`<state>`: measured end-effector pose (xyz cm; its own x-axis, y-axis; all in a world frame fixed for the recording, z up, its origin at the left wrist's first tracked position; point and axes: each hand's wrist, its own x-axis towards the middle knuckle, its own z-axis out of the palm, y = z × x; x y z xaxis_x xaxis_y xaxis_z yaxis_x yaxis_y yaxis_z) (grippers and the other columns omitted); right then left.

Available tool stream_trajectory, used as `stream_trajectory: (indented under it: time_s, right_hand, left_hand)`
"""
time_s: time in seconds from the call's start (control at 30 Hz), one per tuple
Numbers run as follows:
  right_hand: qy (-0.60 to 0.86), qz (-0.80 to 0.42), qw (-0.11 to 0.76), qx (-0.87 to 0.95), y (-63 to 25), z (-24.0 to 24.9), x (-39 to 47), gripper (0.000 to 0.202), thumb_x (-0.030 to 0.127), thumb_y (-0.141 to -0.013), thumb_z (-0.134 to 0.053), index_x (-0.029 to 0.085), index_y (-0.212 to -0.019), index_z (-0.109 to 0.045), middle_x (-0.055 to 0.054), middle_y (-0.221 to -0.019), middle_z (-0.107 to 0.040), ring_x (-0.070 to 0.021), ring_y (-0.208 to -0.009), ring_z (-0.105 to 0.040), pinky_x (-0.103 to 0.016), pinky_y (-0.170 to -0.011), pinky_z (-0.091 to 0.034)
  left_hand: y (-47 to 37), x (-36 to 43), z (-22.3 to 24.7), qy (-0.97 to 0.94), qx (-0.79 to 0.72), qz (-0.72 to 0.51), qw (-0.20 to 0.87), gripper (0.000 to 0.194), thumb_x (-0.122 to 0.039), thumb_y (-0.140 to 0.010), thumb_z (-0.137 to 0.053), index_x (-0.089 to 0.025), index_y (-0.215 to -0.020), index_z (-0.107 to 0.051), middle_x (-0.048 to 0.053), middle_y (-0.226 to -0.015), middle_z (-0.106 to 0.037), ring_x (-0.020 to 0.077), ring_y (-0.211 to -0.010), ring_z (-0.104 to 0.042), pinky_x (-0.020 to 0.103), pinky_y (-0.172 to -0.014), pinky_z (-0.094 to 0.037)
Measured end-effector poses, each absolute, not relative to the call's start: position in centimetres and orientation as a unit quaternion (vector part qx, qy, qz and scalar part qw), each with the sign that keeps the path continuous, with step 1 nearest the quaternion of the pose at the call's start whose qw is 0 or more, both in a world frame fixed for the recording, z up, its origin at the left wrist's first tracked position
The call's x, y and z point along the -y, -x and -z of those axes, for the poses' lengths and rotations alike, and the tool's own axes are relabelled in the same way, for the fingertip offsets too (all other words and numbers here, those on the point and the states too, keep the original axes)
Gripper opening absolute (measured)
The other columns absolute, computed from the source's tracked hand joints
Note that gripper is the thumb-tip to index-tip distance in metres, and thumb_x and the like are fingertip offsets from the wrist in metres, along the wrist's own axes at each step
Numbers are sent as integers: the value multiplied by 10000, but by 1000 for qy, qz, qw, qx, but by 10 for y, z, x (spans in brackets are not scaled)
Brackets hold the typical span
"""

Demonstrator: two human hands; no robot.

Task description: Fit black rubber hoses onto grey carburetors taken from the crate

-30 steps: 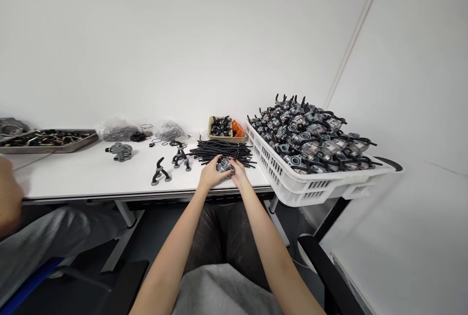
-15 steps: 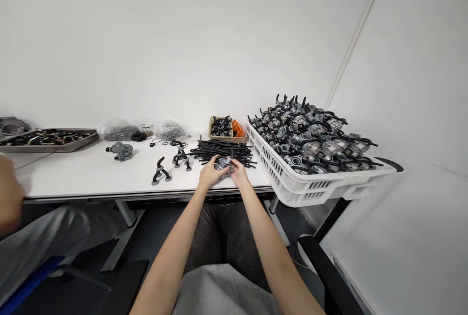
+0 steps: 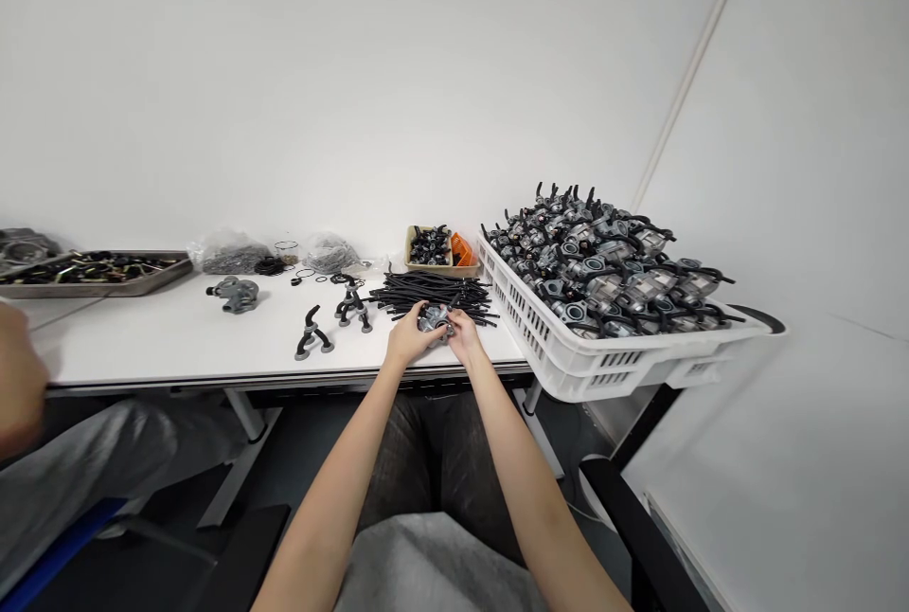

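Observation:
Between my two hands, just above the front of the table, is a small grey metal carburetor (image 3: pixel 433 316). My left hand (image 3: pixel 408 337) grips its left side, thumb across the front. On its right side my right hand (image 3: pixel 464 335) has its fingers closed against the part; the fingertips are partly hidden. A pile of black rubber hoses (image 3: pixel 433 292) lies right behind my hands. To the left stand short black bent hoses with grey ring ends (image 3: pixel 311 335), and a second cluster of them (image 3: pixel 351 304) sits a little farther back.
A white plastic crate (image 3: pixel 561 370) heaped with carburetors (image 3: pixel 611 271) stands at the right. Behind the hoses is a small tray of black fittings (image 3: pixel 430 246). Farther left are a lone carburetor (image 3: pixel 234 294), bags of small parts (image 3: pixel 231 254) and a metal tray (image 3: pixel 142 282). A co-worker's arm (image 3: pixel 20 385) shows at the left edge.

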<state>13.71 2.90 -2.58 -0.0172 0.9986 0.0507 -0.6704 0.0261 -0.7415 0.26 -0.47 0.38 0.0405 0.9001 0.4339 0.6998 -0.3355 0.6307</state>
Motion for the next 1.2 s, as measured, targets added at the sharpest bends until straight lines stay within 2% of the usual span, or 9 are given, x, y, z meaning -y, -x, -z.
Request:
stream_trajectory:
  time_s: [0.1,0.23,0.33,0.43,0.53,0.6,0.77,0.97,1.2]
  right_hand:
    - [256,-639,657,308,-136,26,-28,287,313,-925,-598,155,-1165,-593,-80,-1164,-629,-204,-978,-642,-407,-829,-554]
    - [240,-632,671,305,-133,26,-27,141,168,-791,-724,152,-926,-690,-23,-904,-722,-177,-855,-681,-335,-816,-538]
    - [237,-627,678,302,-131,26,-26,118,126,-751,-737,168,-856,-704,-2,-834,-733,-165,-814,-685,-303,-809,-530]
    - [245,-624,678,302,-130,26,-27,100,175,-829,-694,148,-924,-676,-22,-912,-708,-154,-824,-668,-311,-790,-543]
    - [255,-626,671,304,-130,26,-28,239,291,-917,-611,145,-1107,-615,-65,-1092,-652,-184,-915,-653,-375,-792,-560]
    - [260,-630,665,305,-131,26,-28,301,324,-931,-588,158,-1182,-581,-81,-1172,-620,-205,-974,-641,-406,-816,-558]
    - [273,-645,646,302,-135,25,-28,321,329,-929,-589,166,-1205,-573,-88,-1208,-606,-218,-1012,-631,-424,-846,-549]
    - [285,-652,639,294,-137,24,-29,330,334,-929,-588,171,-1215,-569,-89,-1224,-600,-223,-1025,-627,-430,-855,-546]
    - [286,-655,634,295,-138,24,-27,335,335,-927,-590,172,-1219,-567,-90,-1228,-598,-225,-1028,-626,-431,-856,-546]
  left_hand:
    - [-3,6,-4,-714,-560,-405,115,725,-540,-702,-711,-243,-1329,-499,80,-1230,-668,297,-1091,-639,382,-904,-504]
    - [-4,8,-5,-724,-546,-409,105,722,-531,-708,-701,-241,-1335,-492,69,-1271,-646,286,-1124,-626,367,-926,-498]
    - [-5,10,-6,-732,-535,-410,101,725,-498,-703,-710,-239,-1343,-487,61,-1313,-621,277,-1158,-608,358,-958,-484]
    - [-6,10,-6,-738,-528,-409,101,734,-456,-686,-730,-250,-1346,-485,47,-1353,-594,269,-1195,-585,347,-991,-466]
    - [-6,9,-6,-734,-532,-409,106,717,-464,-693,-724,-249,-1336,-494,53,-1323,-616,274,-1165,-605,357,-975,-478]
    - [-5,8,-5,-728,-539,-409,111,708,-489,-701,-713,-246,-1330,-496,61,-1293,-635,281,-1133,-624,367,-949,-493]
    - [-4,6,-5,-716,-552,-408,124,687,-514,-706,-706,-259,-1312,-506,57,-1229,-670,281,-1078,-650,364,-911,-507]
    - [-4,8,-7,-708,-565,-402,134,691,-498,-703,-721,-268,-1317,-505,64,-1246,-661,283,-1100,-636,377,-923,-495]
    - [-4,9,-8,-704,-571,-399,137,677,-509,-731,-701,-235,-1316,-501,97,-1221,-667,279,-1078,-640,407,-904,-500]
